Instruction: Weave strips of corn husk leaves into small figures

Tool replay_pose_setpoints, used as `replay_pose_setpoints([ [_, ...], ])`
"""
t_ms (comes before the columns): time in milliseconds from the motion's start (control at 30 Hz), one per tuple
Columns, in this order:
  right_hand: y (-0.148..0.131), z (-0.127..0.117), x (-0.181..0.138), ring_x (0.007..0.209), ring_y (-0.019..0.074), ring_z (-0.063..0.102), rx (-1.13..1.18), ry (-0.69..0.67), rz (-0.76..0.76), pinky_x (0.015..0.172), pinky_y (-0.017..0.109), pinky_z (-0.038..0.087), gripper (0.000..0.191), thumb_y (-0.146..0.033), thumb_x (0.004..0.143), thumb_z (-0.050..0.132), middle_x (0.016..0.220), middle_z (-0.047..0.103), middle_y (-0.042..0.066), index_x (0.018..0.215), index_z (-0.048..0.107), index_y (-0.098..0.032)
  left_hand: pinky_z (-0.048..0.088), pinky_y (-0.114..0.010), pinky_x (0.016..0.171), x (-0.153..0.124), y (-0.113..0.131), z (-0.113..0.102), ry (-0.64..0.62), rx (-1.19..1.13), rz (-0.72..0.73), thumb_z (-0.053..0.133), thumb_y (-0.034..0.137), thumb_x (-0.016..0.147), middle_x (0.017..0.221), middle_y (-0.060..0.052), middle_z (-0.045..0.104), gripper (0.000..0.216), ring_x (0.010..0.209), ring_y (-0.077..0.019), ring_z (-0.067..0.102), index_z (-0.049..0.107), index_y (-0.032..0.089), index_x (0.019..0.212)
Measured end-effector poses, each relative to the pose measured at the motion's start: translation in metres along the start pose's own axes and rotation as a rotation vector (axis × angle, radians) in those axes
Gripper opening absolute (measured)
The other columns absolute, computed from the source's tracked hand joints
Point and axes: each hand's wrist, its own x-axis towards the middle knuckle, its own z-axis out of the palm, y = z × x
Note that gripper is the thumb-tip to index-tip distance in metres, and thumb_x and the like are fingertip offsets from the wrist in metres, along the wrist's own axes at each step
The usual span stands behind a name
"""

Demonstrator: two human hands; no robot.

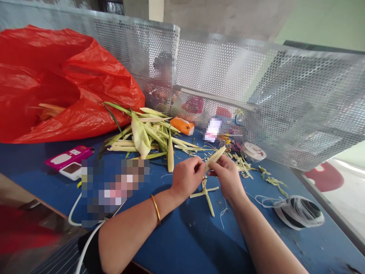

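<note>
My left hand (188, 176) and my right hand (226, 174) meet above the blue table (182, 243), fingers closed on a pale yellow-green corn husk piece (216, 158) that points up and away. Just below my hands hangs or lies a small figure made of husk strips (205, 192), with several thin limbs; whether it joins the held husk I cannot tell. Thin white thread (224, 213) trails near it. Beyond my left hand lies a pile of corn husks (154, 133), with one narrow husk (170, 154) set slightly apart.
A large red plastic bag (114, 76) stands at the left back. A spool of thread (299, 213) lies at the right, a tape roll (253, 151) farther back. A magenta box (68, 156), white power bank (70, 171), orange tissue pack (182, 125) and perforated metal screen (222, 64) surround the work.
</note>
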Motion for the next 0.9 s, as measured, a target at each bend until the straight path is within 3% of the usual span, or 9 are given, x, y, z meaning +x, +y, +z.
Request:
replay_pose_setpoints([
  [133, 0.0027, 0.0021, -0.0013, 0.059, 0.0133, 0.054, 0.018, 0.003, -0.007, 0.05, 0.023, 0.048, 0.014, -0.023, 0.059, 0.064, 0.065, 0.061, -0.003, 0.072, 0.058, -0.02, 0.033, -0.024, 0.059, -0.0006, -0.0019, 0.0015, 0.01, 0.047, -0.015, 0.052, 0.022, 0.087, 0.067, 0.0, 0.064, 0.018, 0.061, -0.0121, 0.053, 0.062, 0.02, 0.072],
  [333, 0.0036, -0.0034, 0.0034, 0.057, 0.0126, 0.054, -0.028, 0.126, 0.011, 0.05, 0.024, 0.047, 0.019, -0.028, 0.061, 0.065, 0.063, 0.058, -0.004, 0.077, 0.059, -0.019, 0.034, -0.029, 0.066, -0.0026, -0.0037, -0.001, -0.061, 0.374, 0.296, 0.041, 0.024, 0.095, 0.075, -0.006, 0.064, 0.03, 0.073, -0.0177, 0.057, 0.061, 0.018, 0.075],
  [433, 0.0023, -0.0069, 0.0064, 0.058, 0.0134, 0.055, -0.029, 0.187, -0.001, 0.05, 0.024, 0.046, 0.02, -0.026, 0.058, 0.065, 0.063, 0.06, -0.004, 0.077, 0.061, -0.02, 0.034, -0.03, 0.067, -0.0031, -0.0028, -0.0021, -0.11, 0.379, 0.36, 0.041, 0.024, 0.095, 0.077, -0.008, 0.064, 0.03, 0.076, -0.0196, 0.058, 0.062, 0.018, 0.075],
  [667, 0.0039, -0.0053, 0.0066, 0.054, 0.0121, 0.053, 0.117, 0.179, -0.005, 0.051, 0.025, 0.046, 0.025, -0.019, 0.052, 0.06, 0.062, 0.062, -0.004, 0.077, 0.061, -0.02, 0.035, -0.025, 0.062, -0.0042, -0.0006, 0.004, -0.029, 0.163, 0.098, 0.05, 0.02, 0.088, 0.069, -0.001, 0.063, 0.019, 0.065, -0.0134, 0.055, 0.06, 0.02, 0.071],
  [733, 0.0051, -0.004, 0.0061, 0.054, 0.0122, 0.054, 0.146, 0.201, 0.012, 0.05, 0.024, 0.045, 0.026, -0.019, 0.052, 0.061, 0.064, 0.063, -0.004, 0.078, 0.06, -0.021, 0.035, -0.025, 0.062, -0.0051, -0.0003, 0.0053, -0.023, 0.147, 0.079, 0.05, 0.02, 0.088, 0.069, -0.001, 0.063, 0.019, 0.065, -0.0131, 0.055, 0.06, 0.02, 0.072],
  [900, 0.0041, -0.0047, 0.0056, 0.054, 0.013, 0.056, 0.158, 0.178, 0.059, 0.048, 0.023, 0.044, 0.013, -0.025, 0.058, 0.062, 0.062, 0.062, -0.002, 0.07, 0.06, -0.02, 0.036, -0.028, 0.066, -0.0077, 0.0009, 0.0018, -0.095, 0.364, 0.355, 0.041, 0.024, 0.095, 0.074, -0.007, 0.064, 0.03, 0.072, -0.0168, 0.057, 0.062, 0.019, 0.074],
])
